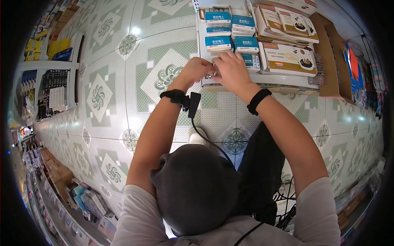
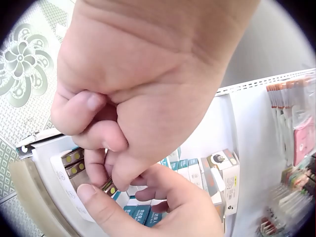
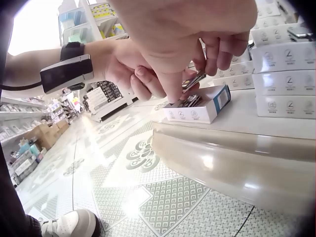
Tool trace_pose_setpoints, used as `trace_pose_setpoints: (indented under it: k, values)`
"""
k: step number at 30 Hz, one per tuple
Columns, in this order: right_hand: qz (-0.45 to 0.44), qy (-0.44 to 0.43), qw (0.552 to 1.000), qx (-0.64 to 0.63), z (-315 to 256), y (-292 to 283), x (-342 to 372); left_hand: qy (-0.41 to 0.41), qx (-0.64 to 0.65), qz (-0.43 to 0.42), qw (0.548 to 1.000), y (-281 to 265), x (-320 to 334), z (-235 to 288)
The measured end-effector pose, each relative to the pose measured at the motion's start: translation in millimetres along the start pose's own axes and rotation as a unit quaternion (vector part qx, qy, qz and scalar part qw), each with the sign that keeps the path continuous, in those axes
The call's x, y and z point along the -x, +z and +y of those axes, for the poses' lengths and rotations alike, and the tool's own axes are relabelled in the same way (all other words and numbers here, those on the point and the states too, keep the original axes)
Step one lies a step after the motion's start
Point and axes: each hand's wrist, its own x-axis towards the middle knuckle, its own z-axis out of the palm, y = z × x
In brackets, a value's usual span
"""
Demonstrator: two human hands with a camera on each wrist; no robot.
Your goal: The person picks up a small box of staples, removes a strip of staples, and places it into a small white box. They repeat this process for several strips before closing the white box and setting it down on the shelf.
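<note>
Both hands meet over a small open white box holding a row of metal nail clippers, some with round yellow marks. My left hand has its fingers curled, and its thumb and forefinger pinch at a clipper over the box. From the other side my right hand closes its thumb and fingers on the same clipper, seen tilted above the box in the right wrist view. The fingers partly hide the clipper and the box contents.
Teal-and-white boxes are stacked just beyond the hands on a white shelf. Pencil knife boxes and a brown carton stand to the right. Patterned floor tiles lie left, with another stocked shelf farther off.
</note>
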Motion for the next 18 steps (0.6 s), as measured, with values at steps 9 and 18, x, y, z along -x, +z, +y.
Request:
trace_pose_setpoints:
  k: [9,18]
  values:
    - [-0.041,0.010,0.999,-0.006,2.0,8.4,-3.2,0.053,-0.052,0.077,0.994,-15.2,-2.7,3.2]
    - [-0.066,0.023,0.997,-0.024,-0.6,16.4,-7.4,0.015,0.015,0.071,0.997,-11.1,-2.8,-11.3]
